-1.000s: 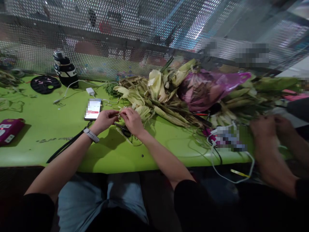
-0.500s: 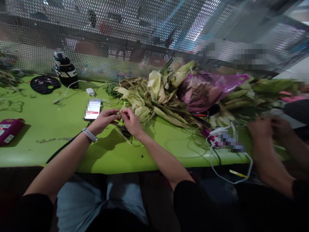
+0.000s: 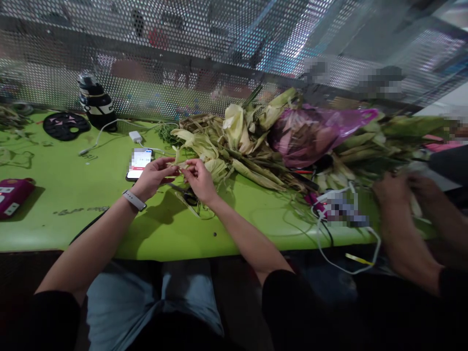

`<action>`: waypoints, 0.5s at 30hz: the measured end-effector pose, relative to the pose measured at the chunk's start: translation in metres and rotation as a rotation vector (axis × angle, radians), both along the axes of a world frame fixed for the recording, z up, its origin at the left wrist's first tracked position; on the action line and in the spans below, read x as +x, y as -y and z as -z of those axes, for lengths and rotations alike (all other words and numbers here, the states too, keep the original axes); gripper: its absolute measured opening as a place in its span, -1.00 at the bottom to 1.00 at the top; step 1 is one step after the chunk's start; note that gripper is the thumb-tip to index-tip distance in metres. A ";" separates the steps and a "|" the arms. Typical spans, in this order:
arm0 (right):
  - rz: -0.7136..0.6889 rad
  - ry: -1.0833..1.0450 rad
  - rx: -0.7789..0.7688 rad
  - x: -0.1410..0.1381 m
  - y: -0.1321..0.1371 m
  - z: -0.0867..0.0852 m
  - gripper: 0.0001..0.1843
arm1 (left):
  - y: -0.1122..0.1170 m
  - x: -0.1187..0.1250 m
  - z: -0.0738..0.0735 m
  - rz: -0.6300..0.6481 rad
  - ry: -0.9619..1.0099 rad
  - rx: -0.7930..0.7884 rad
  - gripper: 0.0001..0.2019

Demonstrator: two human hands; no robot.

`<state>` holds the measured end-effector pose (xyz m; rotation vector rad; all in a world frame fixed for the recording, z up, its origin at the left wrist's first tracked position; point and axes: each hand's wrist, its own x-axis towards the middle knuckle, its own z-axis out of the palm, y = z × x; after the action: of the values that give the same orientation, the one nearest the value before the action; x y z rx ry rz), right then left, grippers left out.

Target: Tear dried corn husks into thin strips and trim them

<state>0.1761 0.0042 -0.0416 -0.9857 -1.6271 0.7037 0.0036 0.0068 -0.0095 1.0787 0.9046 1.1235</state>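
Over the green table (image 3: 109, 185), a pale strip of corn husk (image 3: 178, 163) stretches between my two hands. My left hand (image 3: 154, 178), with a light watch band at the wrist, pinches its left part beside a lit phone (image 3: 139, 164). My right hand (image 3: 200, 181) has its fingertips closed on the right end; the exact grip is small and partly hidden. Just behind lies a heap of dry and pale green corn husks (image 3: 234, 134). Below my right hand rest what look like dark scissor handles (image 3: 190, 197) and loose husk strips.
A purple plastic bag (image 3: 303, 136) sits on the husks. A dark bottle (image 3: 97, 105), a black fan-like piece (image 3: 66, 126) and a white charger (image 3: 135, 137) stand or lie at back left. Magenta power strip (image 3: 16, 195) at far left. Another person's hands (image 3: 393, 190) work at right.
My hands have moved slightly apart, and the husk strip between them shows more clearly. The view has shifted a little. At right, a pale strip now shows by the other person's hands.
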 end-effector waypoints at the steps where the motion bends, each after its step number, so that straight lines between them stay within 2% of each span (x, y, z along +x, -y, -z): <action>1: 0.007 0.018 0.026 0.000 0.000 0.000 -0.63 | 0.000 -0.001 0.000 -0.011 -0.001 -0.003 -0.60; 5: 0.111 0.220 0.209 0.002 0.001 0.000 -0.69 | -0.001 -0.001 -0.001 -0.060 -0.025 0.000 -0.66; 9: 0.153 0.482 0.395 0.004 0.000 -0.001 -0.73 | -0.002 0.000 0.002 -0.093 -0.045 0.020 -0.70; 15: 0.222 0.714 0.497 0.006 0.001 -0.004 -0.69 | -0.002 0.000 0.003 -0.111 -0.056 0.011 -0.71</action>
<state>0.1819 0.0028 -0.0372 -1.0759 -2.1086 -0.2499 0.0038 0.0091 -0.0121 1.0848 1.0139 1.1955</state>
